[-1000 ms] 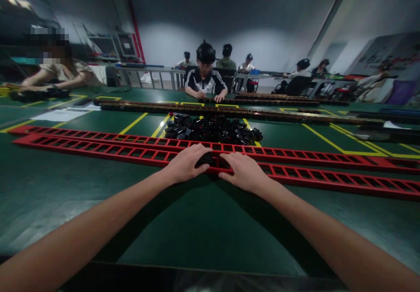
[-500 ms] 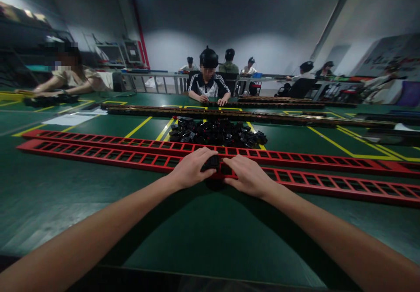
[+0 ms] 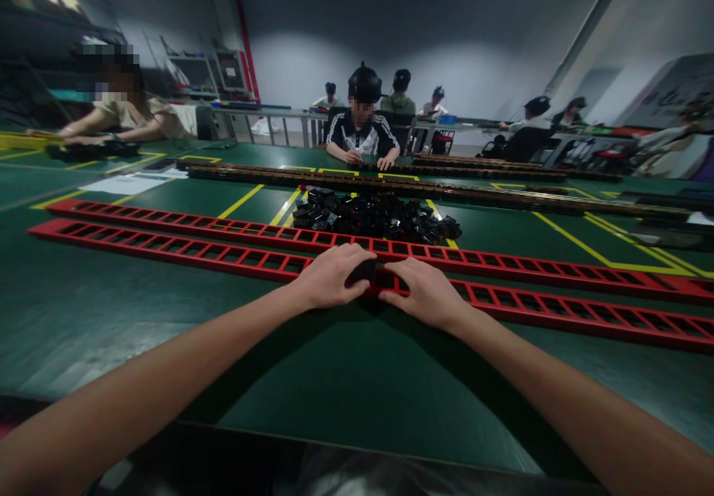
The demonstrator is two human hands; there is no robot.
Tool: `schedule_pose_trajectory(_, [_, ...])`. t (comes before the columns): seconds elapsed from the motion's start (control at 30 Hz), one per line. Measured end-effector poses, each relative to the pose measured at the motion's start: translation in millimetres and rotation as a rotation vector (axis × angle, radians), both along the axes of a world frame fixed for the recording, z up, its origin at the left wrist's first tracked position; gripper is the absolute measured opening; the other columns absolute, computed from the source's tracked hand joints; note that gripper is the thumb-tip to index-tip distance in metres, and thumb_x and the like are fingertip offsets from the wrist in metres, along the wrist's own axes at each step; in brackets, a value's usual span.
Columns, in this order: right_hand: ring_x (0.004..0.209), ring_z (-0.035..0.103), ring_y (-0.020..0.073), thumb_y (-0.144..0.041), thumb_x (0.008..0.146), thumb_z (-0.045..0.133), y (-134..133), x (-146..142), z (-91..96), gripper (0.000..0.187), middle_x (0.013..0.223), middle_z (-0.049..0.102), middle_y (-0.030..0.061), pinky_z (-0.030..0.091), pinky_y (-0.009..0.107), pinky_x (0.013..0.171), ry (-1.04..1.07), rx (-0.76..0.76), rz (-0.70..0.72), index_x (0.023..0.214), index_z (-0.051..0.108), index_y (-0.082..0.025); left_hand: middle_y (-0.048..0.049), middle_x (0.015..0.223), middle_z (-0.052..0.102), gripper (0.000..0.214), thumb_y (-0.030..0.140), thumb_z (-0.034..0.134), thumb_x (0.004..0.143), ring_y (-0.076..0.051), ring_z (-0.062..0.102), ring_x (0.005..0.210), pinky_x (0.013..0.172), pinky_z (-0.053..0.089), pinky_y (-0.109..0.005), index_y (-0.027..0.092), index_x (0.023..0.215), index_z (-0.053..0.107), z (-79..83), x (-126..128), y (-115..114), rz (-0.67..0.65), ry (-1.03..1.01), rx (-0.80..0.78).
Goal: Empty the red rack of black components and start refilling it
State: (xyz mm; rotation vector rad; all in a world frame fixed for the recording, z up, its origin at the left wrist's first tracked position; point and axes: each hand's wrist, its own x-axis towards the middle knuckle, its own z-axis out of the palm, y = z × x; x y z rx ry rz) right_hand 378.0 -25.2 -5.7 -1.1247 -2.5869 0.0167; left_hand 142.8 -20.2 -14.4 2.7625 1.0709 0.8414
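Two long red slotted rails lie across the green table; both my hands rest on the nearer red rail [image 3: 184,252] at its middle. My left hand [image 3: 330,276] and my right hand [image 3: 424,292] are curled, their fingertips pressed on a small black part [image 3: 364,270] that sits on the rail between them. The farther red rail [image 3: 502,264] runs just behind my fingers. Past it lies a pile of black parts [image 3: 372,215].
A person sits across the table, hands on long dark rails [image 3: 502,195]. Another person works at the far left with black parts. More people sit at benches in the back. Yellow lines mark the green table [image 3: 335,377]; white paper [image 3: 126,183] lies at left.
My hands have stayed on the black part on the near rail; only the camera view has shifted a little.
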Motion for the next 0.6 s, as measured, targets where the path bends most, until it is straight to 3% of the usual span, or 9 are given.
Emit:
schedule_pose_trajectory(0.27, [0.104, 0.064, 0.0279, -0.043, 0.089, 0.066, -0.4, 0.3, -0.6, 0.041, 0.115, 0.07, 0.0118, 0.051, 0.041, 0.09, 0.031, -0.007, -0.009, 0.122, 0.066, -0.019, -0.0094, 0.112, 0.061, 0.037, 0.022, 0.06, 0.083, -0.025, 0.058, 0.103, 0.093, 0.05, -0.043, 0.017, 0.119, 0.055, 3.4, 0.5, -2.1, -0.002, -0.016, -0.011])
schedule_pose_trajectory(0.6, [0.103, 0.065, 0.0278, -0.042, 0.089, 0.066, -0.8, -0.4, 0.2, 0.039, 0.114, 0.071, 0.0113, 0.052, 0.042, 0.089, 0.039, -0.024, -0.003, 0.121, 0.067, -0.019, -0.0105, 0.115, 0.06, 0.038, 0.025, 0.06, 0.086, -0.025, 0.059, 0.106, 0.093, 0.051, -0.043, 0.017, 0.123, 0.054, -0.5, -3.8, 1.6, -0.037, -0.036, -0.042])
